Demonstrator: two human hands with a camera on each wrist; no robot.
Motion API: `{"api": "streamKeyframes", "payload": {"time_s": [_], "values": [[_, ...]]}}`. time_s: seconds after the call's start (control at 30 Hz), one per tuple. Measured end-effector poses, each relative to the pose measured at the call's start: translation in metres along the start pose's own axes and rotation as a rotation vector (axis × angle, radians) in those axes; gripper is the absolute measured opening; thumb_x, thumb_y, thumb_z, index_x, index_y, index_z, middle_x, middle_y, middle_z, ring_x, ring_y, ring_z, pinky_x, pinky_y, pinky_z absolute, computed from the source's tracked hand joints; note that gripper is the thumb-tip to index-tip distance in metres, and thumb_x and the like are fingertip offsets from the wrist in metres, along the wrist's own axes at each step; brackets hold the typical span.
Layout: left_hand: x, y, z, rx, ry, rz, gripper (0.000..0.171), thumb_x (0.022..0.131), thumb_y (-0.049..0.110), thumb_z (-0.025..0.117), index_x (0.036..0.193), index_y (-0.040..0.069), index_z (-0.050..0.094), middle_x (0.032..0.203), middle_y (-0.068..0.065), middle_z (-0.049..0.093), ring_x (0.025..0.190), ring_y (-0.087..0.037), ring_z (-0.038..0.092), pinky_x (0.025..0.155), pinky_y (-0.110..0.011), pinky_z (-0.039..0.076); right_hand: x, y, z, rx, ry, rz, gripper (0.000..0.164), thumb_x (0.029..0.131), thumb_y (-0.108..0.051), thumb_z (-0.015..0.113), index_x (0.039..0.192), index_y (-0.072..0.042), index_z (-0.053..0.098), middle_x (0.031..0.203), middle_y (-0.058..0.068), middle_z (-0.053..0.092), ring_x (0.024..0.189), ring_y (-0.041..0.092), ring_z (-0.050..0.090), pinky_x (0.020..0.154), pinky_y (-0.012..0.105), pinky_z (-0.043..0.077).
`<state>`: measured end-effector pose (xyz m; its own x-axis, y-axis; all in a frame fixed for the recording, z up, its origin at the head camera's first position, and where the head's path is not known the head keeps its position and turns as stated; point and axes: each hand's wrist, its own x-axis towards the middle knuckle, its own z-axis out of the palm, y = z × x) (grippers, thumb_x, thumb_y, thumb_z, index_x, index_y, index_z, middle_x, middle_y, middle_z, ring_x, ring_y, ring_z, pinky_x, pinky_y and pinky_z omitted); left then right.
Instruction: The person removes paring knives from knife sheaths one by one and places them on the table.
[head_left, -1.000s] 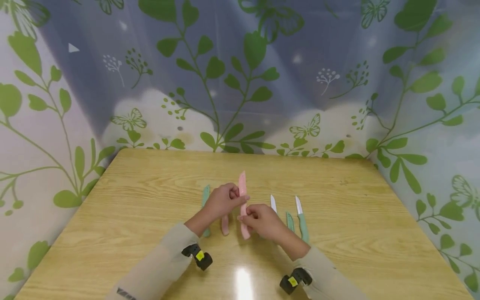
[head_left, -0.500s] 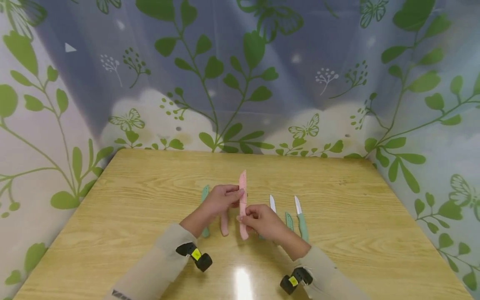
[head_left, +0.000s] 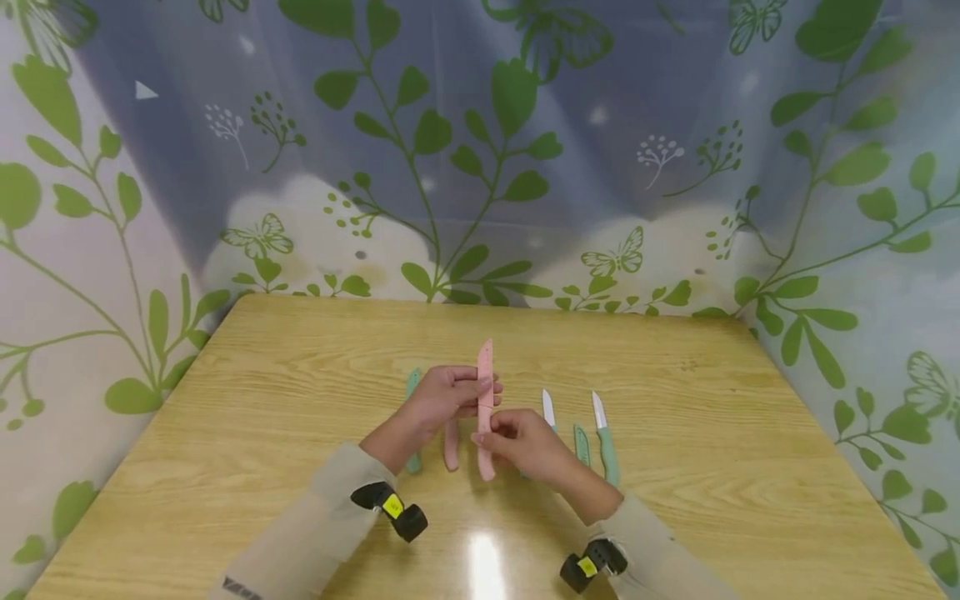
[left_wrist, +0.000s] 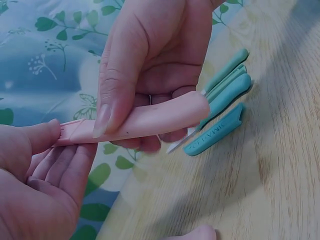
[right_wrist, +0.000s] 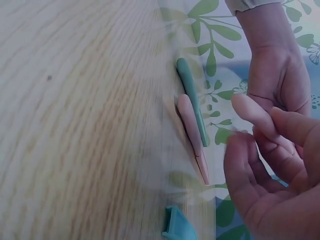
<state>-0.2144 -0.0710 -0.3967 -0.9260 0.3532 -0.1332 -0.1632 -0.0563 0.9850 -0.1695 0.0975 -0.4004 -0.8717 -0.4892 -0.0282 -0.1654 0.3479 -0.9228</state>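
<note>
The left hand (head_left: 441,396) has shifted its grip — thumb higher on the pink sheath (head_left: 486,357) than a second ago, fingers (head_left: 498,388) now showing past its right edge.

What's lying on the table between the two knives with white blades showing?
A green knife cover lies between the partly hidden knife and the green-handled knife. The head view shows it.

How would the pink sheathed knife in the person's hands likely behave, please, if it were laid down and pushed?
The pink sheathed knife is probably stiff, as it shows no sag. Its curved handle would likely keep it from rolling freely. The smooth-looking surface may be slightly slippery.
</note>
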Motion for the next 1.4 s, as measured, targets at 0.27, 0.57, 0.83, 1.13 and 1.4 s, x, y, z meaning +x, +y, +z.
{"api": "streamKeyframes", "payload": {"time_s": [0.27, 0.57, 0.83, 1.13, 1.4], "values": [[-0.001, 0.001, 0.000, -0.019, 0.019, -0.002, 0.028, 0.096, 0.011, 0.058, 0.117, -0.005, 0.061, 0.110, -0.019, 0.068, 0.097, -0.023, 0.067, 0.083, -0.033, 0.055, 0.001, 0.010, -0.001, 0.257, -0.080, 0.047, 0.027, 0.097, -0.010, 0.055, 0.109, 0.015, 0.058, 0.103, 0.037, 0.063, 0.092, 0.037, 0.065, 0.077, 0.040, 0.057], [-0.003, 0.001, 0.000, 0.017, -0.005, 0.006, 0.033, 0.096, 0.013, 0.058, 0.121, -0.007, 0.058, 0.109, -0.018, 0.069, 0.098, -0.024, 0.066, 0.087, -0.039, 0.053, 0.000, 0.012, -0.001, 0.444, -0.156, 0.087, 0.033, 0.098, -0.007, 0.052, 0.119, 0.018, 0.050, 0.111, 0.037, 0.061, 0.090, 0.023, 0.068, 0.079, 0.038, 0.056], [-0.004, 0.002, -0.001, 0.027, -0.014, 0.048, 0.031, 0.097, 0.011, 0.056, 0.122, -0.007, 0.056, 0.113, -0.022, 0.067, 0.101, -0.026, 0.065, 0.084, -0.033, 0.055, -0.002, 0.014, -0.004, 0.467, -0.174, 0.101, 0.033, 0.100, -0.006, 0.047, 0.122, 0.019, 0.047, 0.109, 0.029, 0.064, 0.093, 0.021, 0.067, 0.085, 0.040, 0.054], [-0.008, 0.001, -0.008, 0.009, 0.017, 0.052, 0.029, 0.096, 0.005, 0.055, 0.121, -0.009, 0.054, 0.118, -0.027, 0.063, 0.100, -0.026, 0.065, 0.083, -0.032, 0.055, -0.003, 0.020, -0.012, 0.491, -0.140, 0.112, 0.035, 0.100, -0.009, 0.048, 0.119, 0.021, 0.047, 0.095, 0.015, 0.067, 0.085, 0.017, 0.068, 0.081, 0.035, 0.056], [-0.013, 0.001, -0.015, 0.007, 0.059, 0.034, 0.024, 0.093, 0.006, 0.060, 0.112, -0.008, 0.057, 0.100, -0.017, 0.071, 0.083, -0.016, 0.069, 0.074, -0.025, 0.057, -0.009, 0.021, -0.023, 0.412, -0.047, 0.114, 0.038, 0.100, -0.015, 0.050, 0.124, 0.015, 0.048, 0.093, 0.006, 0.066, 0.073, 0.010, 0.064, 0.069, 0.023, 0.056]]}}
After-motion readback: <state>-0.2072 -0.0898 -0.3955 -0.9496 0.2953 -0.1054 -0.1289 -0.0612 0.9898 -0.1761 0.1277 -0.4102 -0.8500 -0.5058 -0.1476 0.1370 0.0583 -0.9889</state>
